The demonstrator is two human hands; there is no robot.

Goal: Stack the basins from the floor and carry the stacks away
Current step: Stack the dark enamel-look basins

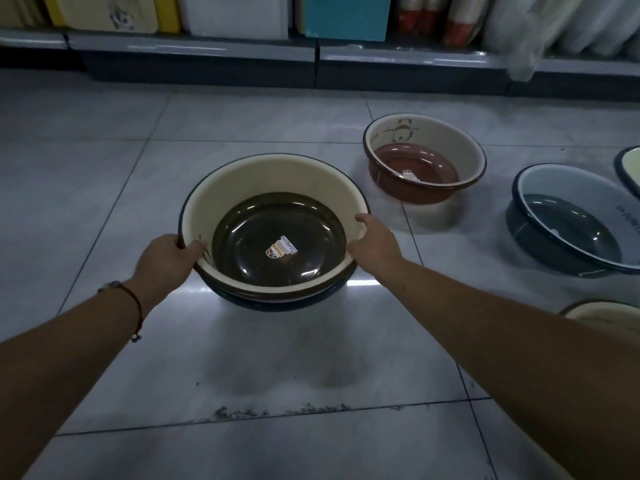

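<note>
Together, the left hand [165,258] and right hand [374,241] grip opposite rims of the cream basin [263,180], nested atop a dark basin [287,301] on the tiled floor [104,161].

Stood at the middle of the tiled floor [104,174]: a stack of basins [273,233], one nested in another. Gripped at its left rim by the left hand [166,261], at its right rim by the right hand [375,242]. Lay in its bottom: a sticker [281,247]. Stood behind it and to the right, apart: a basin with a drawing on its inner wall [424,157]. Farther right, nearer: another basin [571,220], with one more cut off at the right edge behind it [628,168] and one before it [602,313]. Ran along the back: a shelf [311,50] loaded with goods.
</note>
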